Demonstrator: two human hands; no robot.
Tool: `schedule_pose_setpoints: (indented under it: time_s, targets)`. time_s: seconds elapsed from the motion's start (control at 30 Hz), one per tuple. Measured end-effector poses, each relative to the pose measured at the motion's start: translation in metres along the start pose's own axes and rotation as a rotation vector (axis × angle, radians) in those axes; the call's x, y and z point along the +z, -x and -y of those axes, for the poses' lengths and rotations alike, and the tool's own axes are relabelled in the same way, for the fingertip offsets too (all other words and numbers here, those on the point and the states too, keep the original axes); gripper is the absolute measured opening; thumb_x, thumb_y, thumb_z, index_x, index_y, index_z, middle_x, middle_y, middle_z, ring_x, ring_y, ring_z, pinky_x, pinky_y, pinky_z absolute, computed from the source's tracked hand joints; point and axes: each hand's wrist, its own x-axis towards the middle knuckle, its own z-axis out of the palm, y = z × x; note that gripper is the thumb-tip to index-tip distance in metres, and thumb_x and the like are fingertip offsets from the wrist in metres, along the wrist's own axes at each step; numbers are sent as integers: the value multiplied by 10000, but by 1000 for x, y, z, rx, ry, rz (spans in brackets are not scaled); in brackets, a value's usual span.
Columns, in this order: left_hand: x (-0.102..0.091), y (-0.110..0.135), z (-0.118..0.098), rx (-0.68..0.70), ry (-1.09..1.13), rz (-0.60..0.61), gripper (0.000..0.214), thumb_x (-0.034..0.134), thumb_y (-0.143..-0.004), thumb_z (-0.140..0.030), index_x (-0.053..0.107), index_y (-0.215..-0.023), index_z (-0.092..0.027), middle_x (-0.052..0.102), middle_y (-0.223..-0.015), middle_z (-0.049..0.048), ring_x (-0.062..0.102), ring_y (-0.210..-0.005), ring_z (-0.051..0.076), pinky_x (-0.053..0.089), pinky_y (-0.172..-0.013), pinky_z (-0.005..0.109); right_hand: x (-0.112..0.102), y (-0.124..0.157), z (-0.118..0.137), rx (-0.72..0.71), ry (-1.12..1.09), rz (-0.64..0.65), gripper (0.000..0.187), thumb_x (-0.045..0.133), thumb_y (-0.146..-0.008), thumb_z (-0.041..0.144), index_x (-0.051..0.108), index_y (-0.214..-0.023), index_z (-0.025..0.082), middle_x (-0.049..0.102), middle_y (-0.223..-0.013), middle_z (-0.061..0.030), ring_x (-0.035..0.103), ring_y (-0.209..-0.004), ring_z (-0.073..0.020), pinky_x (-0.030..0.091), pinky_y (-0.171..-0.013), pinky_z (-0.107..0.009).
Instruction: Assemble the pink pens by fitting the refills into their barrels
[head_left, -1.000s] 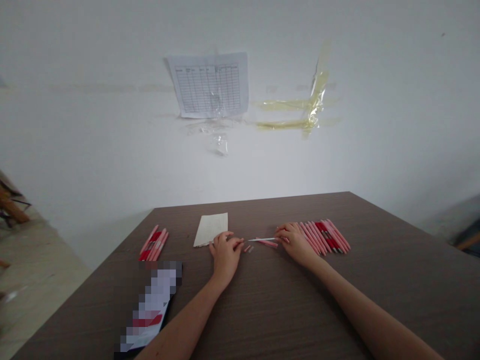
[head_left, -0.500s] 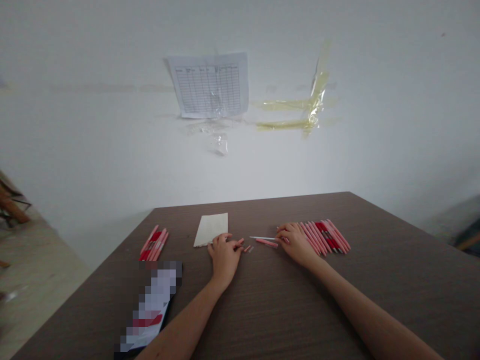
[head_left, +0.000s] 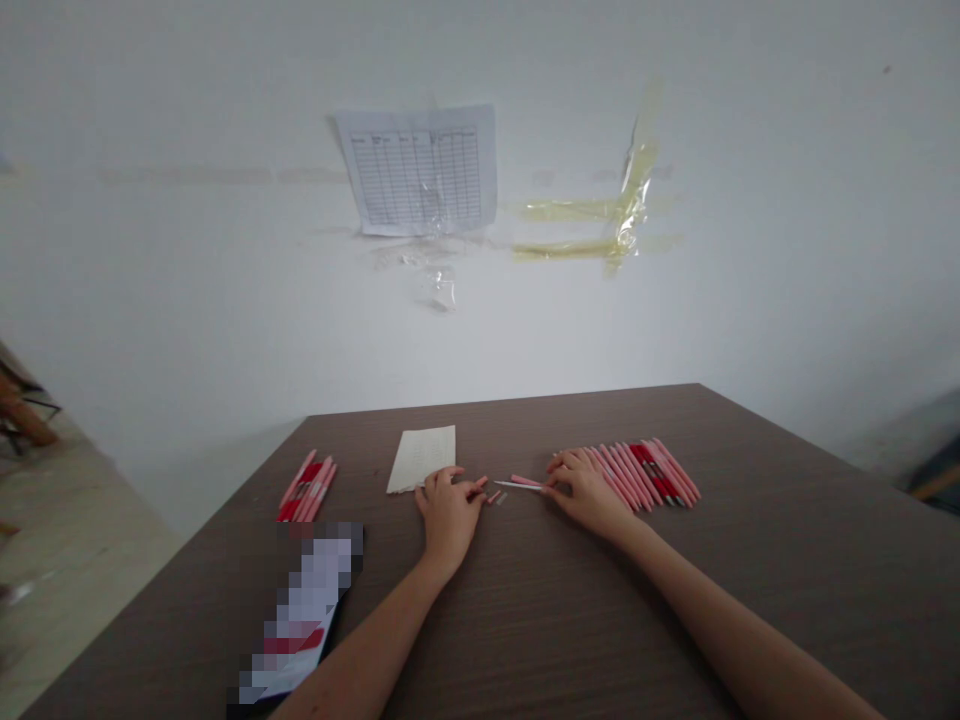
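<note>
My left hand (head_left: 450,515) is closed in a pinch, with a short pink pen part (head_left: 481,483) at its fingertips. Thumb and finger of my right hand (head_left: 586,492) grip one end of a thin white pen refill (head_left: 517,485), whose tip points left. Just behind the refill lies a pink pen barrel (head_left: 525,479), partly covered by it. Close to my left fingertips are a tiny pink piece (head_left: 493,497) and a small clear piece (head_left: 502,498). A row of pink pens (head_left: 626,472) lies beside my right hand, which hides its left end.
A cream paper pad (head_left: 424,455) lies behind my left hand. Farther left is a smaller group of pink and red pens (head_left: 309,490). A blurred-out packet (head_left: 304,625) lies near my left forearm. The brown table (head_left: 510,620) meets a wall with a taped sheet (head_left: 420,170).
My right hand has shifted slightly left and nearer, carrying the refill from behind the pink barrel to in front of it. My left hand stays put.
</note>
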Motion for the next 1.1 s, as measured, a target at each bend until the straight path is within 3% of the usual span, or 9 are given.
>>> schedule_pose_setpoints:
  time_s: [0.47,0.8,0.97,1.1]
  targets:
    - [-1,0,0,8,2,-10,106,708,-778,-300,772,-860,-318,618,-1205,31,471,-1172,259,310,-1008,447,2,1,2,-14,-44,105,107,773,-737,311,698,-749,236,638,-1003,-35,492,-1059,-248,330,-1007,-443]
    - [1,-1,2,29,-4,-37,122,680,-805,-297,767,-886,-326,632,-1182,28,493,-1155,261,326,-1009,458,2,0,1,-11,-62,99,124,789,-723,319,702,-734,231,644,-972,-40,487,-1067,-259,347,-1003,-439]
    - [-3,-1,3,52,-39,-97,216,573,-882,-398,749,-933,-283,640,-1156,59,512,-1139,266,315,-1039,496,0,0,-2,-16,-64,71,116,714,-804,335,705,-752,231,653,-978,-51,498,-1068,-258,383,-968,-421]
    - [-4,-2,6,13,-131,-135,274,520,-905,-359,695,-1087,-254,626,-1212,97,493,-1184,294,273,-1071,583,-3,-1,-4,1,-42,37,153,602,-889,336,708,-908,227,657,-1060,-77,510,-1087,-252,386,-977,-429]
